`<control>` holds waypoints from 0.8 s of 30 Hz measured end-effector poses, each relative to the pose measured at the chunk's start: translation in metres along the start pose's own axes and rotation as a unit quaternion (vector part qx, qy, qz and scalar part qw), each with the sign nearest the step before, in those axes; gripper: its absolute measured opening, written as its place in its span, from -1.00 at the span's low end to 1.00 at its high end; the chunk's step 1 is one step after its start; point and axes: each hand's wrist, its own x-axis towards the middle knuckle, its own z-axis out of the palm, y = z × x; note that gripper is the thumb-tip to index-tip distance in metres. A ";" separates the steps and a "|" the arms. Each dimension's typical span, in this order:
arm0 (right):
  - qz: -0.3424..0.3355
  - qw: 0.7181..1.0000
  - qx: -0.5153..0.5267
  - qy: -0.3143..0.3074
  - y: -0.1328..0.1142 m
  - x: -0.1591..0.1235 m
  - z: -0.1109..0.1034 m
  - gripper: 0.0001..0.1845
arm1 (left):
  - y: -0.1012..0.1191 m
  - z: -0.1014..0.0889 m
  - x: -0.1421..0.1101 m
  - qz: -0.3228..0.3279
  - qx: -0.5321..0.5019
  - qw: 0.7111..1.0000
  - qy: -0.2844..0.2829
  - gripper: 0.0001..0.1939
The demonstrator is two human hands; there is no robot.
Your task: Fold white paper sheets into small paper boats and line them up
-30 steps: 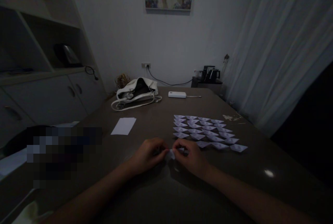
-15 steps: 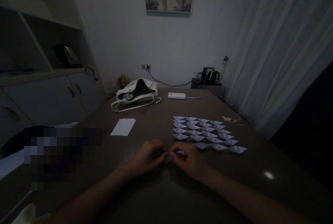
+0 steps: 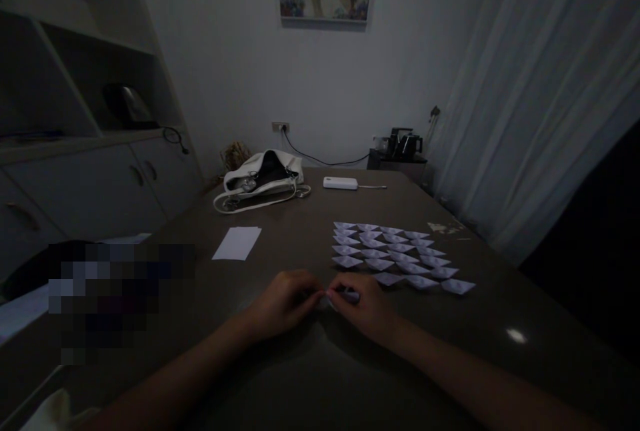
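My left hand (image 3: 289, 299) and my right hand (image 3: 364, 304) meet over the near middle of the table, thumbs and forefingers pinched. Between them is a small piece of folded white paper (image 3: 353, 297), mostly covered by the fingers. Its exact shape cannot be made out. Just beyond my right hand, several folded paper boats (image 3: 400, 250) stand in rows. A short stack of flat white paper sheets (image 3: 237, 243) lies beyond my left hand, to its left.
A white handbag (image 3: 265, 177) lies at the far left of the brown table (image 3: 295, 231). Beside it is a white power bank (image 3: 341, 183) with a short cable. A blurred-out patch (image 3: 115, 291) covers things at the left edge. A kettle (image 3: 410, 145) stands beyond the table.
Both hands stay pinched at almost the same spot. The paper between them has shifted slightly, and a little more of it shows inside my right hand.
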 end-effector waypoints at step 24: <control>-0.002 0.999 -0.019 0.037 0.004 -0.003 0.001 -0.72 | -0.004 -0.003 0.001 -0.035 -0.056 0.997 0.043 -0.79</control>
